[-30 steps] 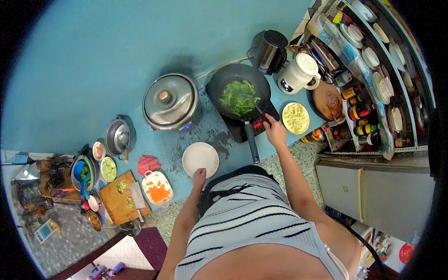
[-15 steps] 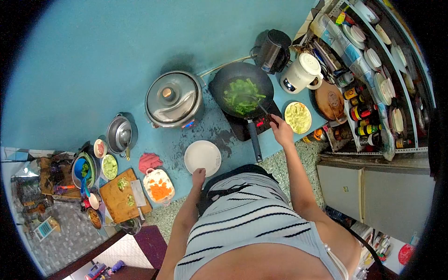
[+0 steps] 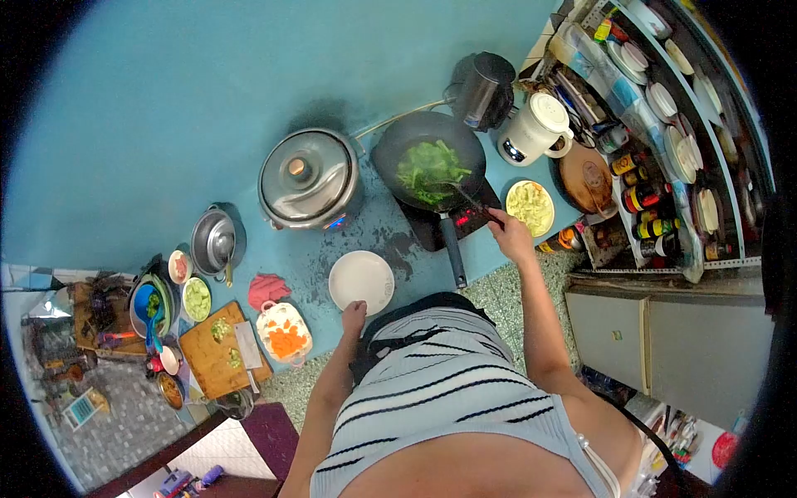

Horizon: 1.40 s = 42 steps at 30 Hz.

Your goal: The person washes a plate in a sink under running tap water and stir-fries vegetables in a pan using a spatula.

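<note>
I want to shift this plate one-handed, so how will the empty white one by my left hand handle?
The white plate looks rigid, so it should hold its shape. Its round, shallow form suggests sliding rather than rolling. Gripped only at the rim by your left hand, it may tilt.

The right hand (image 3: 513, 237) works a spatula (image 3: 473, 199) through greens (image 3: 432, 168) in the pan (image 3: 398, 144); left grips a plate (image 3: 362, 278).

A plain blue wall (image 3: 207, 91) rises beyond the blue tabletop (image 3: 315, 249). Speckled flooring (image 3: 521, 303) shows below its near edge. On the right, metal shelving (image 3: 724, 178) stands above pale cabinet doors (image 3: 701, 353); gray mosaic tiling (image 3: 137, 415) covers the near left.
</note>
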Each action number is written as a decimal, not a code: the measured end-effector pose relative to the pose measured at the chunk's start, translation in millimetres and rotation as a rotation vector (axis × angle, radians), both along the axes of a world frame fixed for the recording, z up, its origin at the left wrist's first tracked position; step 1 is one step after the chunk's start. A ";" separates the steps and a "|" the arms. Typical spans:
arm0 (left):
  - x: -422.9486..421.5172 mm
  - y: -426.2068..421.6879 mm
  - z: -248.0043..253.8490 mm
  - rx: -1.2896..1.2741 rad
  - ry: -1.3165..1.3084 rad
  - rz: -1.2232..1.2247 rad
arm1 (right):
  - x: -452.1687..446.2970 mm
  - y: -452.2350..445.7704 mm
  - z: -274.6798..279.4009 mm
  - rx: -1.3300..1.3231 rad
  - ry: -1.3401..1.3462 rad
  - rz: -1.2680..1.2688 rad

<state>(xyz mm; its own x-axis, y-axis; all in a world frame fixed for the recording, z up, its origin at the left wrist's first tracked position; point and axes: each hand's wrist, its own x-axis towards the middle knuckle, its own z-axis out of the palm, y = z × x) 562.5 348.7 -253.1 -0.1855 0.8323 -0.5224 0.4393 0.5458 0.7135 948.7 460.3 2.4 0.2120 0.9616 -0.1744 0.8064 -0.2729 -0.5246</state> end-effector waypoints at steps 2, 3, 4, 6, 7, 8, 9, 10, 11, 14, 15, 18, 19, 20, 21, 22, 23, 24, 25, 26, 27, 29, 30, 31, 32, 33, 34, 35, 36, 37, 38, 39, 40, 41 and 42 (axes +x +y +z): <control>3.8 1.1 4.7 -0.016 -0.013 0.005 | -4.5 -0.5 -11.9 0.074 -0.015 -0.008; 6.2 1.8 7.5 -0.010 -0.027 0.008 | -8.5 -0.1 -17.6 0.144 -0.029 -0.011; 8.2 1.9 10.4 -0.005 -0.040 0.013 | -10.9 1.8 -22.8 0.173 -0.033 -0.021; 11.5 4.4 16.6 0.006 -0.048 0.014 | -14.1 2.7 -25.7 0.183 -0.038 -0.044; 12.3 5.5 20.2 0.020 -0.055 0.017 | -16.2 4.0 -24.3 0.196 -0.042 -0.064; 12.4 5.5 24.2 0.018 -0.053 0.022 | -15.2 4.5 -21.1 0.194 -0.040 -0.060; 12.4 5.6 25.2 0.004 -0.057 0.023 | -11.5 5.3 -15.4 0.164 -0.002 -0.028; 13.1 6.2 26.1 -0.009 -0.062 0.023 | -8.3 6.4 -9.7 0.135 0.034 0.002; 13.7 6.2 27.2 -0.009 -0.063 0.024 | -6.4 7.2 -4.0 0.135 0.033 0.004; 8.2 2.5 14.0 -0.021 -0.027 0.020 | -4.6 9.1 -0.4 -0.075 0.257 -0.010; 7.0 1.9 13.5 -0.026 -0.015 -0.011 | -6.3 9.7 -6.8 -0.075 0.235 0.003; 8.6 0.6 15.7 -0.032 -0.035 0.007 | -15.4 10.8 -22.1 -0.029 0.181 -0.009; 9.8 0.3 19.6 -0.033 -0.066 0.056 | -18.9 11.2 -23.9 0.017 0.149 -0.036; 10.4 2.5 23.1 -0.031 -0.064 0.060 | -20.1 13.5 -24.8 0.019 0.151 -0.032; 9.4 2.0 24.1 -0.023 -0.071 0.052 | -22.1 13.5 -24.7 0.093 0.106 -0.033; 8.5 0.5 24.9 -0.016 -0.079 0.043 | -24.3 12.7 -24.7 0.167 0.061 -0.036; 9.1 1.0 24.9 -0.018 -0.076 0.046 | -25.2 12.9 -24.1 0.165 0.063 -0.033; 9.4 1.3 21.3 -0.013 -0.063 0.047 | -27.5 13.7 -18.7 0.171 0.051 -0.047; 9.2 0.4 17.9 -0.006 -0.050 0.052 | -30.2 15.3 -16.2 0.180 0.039 -0.057; 8.6 -0.8 14.4 -0.006 -0.046 0.066 | -30.9 16.7 -17.8 0.180 -0.015 -0.035; 12.0 1.2 21.4 -0.034 -0.041 0.029 | -30.2 17.7 -20.1 0.179 -0.008 -0.014; 14.6 1.9 12.8 -0.032 -0.037 0.002 | -29.0 22.2 -26.4 0.141 -0.031 -0.041; 13.3 0.6 -1.6 -0.004 -0.037 0.009 | -28.7 24.5 -27.4 0.164 -0.039 -0.044; 18.6 4.7 29.4 0.007 0.050 -0.063 | -28.2 24.6 -26.9 0.181 -0.043 -0.042; 18.5 3.7 19.2 0.023 0.024 -0.033 | -31.0 24.2 -20.7 0.180 -0.046 -0.042; 20.6 5.5 26.3 -0.019 0.024 -0.008 | -33.3 24.8 -17.4 0.183 -0.051 -0.045; 24.7 7.1 41.3 -0.048 0.033 0.022 | -30.3 27.6 -23.9 0.191 -0.068 -0.020; 26.5 7.6 50.3 -0.049 0.039 0.063 | -29.2 29.9 -28.7 0.205 -0.089 -0.001; 27.2 8.7 52.1 -0.069 0.043 0.053 | -33.2 30.8 -24.9 0.156 -0.145 0.018; 27.7 9.4 54.4 -0.087 0.045 0.036 | -36.0 31.6 -19.6 0.109 -0.205 0.031; 28.6 9.1 55.2 -0.086 0.044 0.056 | -34.3 33.5 -24.0 0.088 -0.227 0.077; 29.0 8.2 51.7 -0.059 0.080 0.033 | -38.6 34.3 -22.2 0.091 -0.227 0.091; 28.7 7.9 48.2 -0.030 0.115 0.007 | -42.7 35.2 -19.9 0.064 -0.268 0.107; 28.7 6.8 44.8 -0.030 0.114 0.017 | -46.5 36.0 -17.2 0.036 -0.309 0.120; 29.5 5.4 47.3 -0.037 0.104 0.018 | -50.7 36.7 -12.9 0.021 -0.317 0.117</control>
